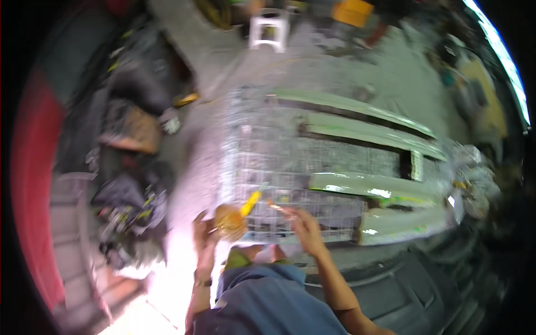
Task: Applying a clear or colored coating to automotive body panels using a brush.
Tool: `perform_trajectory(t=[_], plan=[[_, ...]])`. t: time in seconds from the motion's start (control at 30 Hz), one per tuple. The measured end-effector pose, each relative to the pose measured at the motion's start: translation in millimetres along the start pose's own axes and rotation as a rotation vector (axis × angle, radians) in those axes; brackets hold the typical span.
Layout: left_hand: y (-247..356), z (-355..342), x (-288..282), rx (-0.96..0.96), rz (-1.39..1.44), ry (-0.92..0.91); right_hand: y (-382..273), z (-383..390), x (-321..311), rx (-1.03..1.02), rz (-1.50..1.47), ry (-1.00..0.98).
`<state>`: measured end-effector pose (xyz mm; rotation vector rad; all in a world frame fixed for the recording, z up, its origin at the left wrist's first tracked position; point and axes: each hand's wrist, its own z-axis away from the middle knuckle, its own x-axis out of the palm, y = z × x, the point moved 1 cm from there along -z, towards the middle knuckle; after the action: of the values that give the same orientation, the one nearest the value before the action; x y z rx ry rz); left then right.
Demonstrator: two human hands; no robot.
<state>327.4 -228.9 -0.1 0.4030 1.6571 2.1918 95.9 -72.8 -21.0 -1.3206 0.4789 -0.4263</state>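
Note:
The whole picture is blurred by motion. My left hand [204, 241] is closed around a round yellow-brown object [229, 222], held against the near edge of a wire mesh cage [262, 156]. A yellow-handled tool [251, 202] slants up from that object over the mesh. My right hand [304, 228] reaches to the mesh with its fingers stretched forward. A small orange piece [273, 205] sits at its fingertips, and the blur hides whether the fingers pinch it. My knee in blue cloth [268, 290] is below both hands.
Pale green planks [363, 187] lie across the cage on the right. A black tyre [407, 290] is at lower right. Dark clutter and tools [128, 201] fill the left side beside a red surface [28, 178]. A white plastic stool [269, 30] stands far off on the concrete floor.

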Motion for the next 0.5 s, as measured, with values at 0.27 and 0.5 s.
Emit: perform_trajectory(t=[0.27, 0.5], plan=[[11, -38, -58, 0.091, 0.555, -0.173, -14, -14, 6, 0.098, -0.742, 0.279], [22, -132, -164, 0.161, 0.496, -0.256, -46, -38, 103, -0.111, -1.003, 0.445]])
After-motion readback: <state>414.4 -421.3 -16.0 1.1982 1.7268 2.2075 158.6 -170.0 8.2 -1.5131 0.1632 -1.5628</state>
